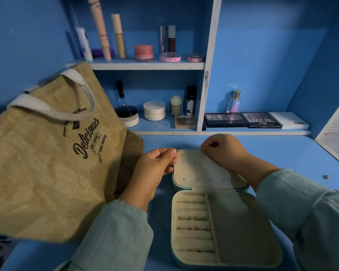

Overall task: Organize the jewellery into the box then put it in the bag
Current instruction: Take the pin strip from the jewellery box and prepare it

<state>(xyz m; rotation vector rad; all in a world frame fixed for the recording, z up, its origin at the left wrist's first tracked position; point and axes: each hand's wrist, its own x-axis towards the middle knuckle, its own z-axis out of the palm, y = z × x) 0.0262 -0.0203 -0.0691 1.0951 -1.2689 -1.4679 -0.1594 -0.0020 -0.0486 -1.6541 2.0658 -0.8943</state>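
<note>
Both hands pinch the jewellery box [213, 202] lid's perforated panel [202, 169] — left grip [157, 163], right grip [223, 151].

Single view, taken from a head-worn wide-angle camera that looks forward and steeply down over a blue desk [282, 153]. The left hand [155, 163] and right hand [223, 151] enter from the bottom edge, close to the lens, with the open jewellery box [243, 222] directly beneath. The jute bag [47, 153] fills the near left. Shelves [145, 65] stand farther off, facing the camera; straight edges bow toward the frame borders.
</note>
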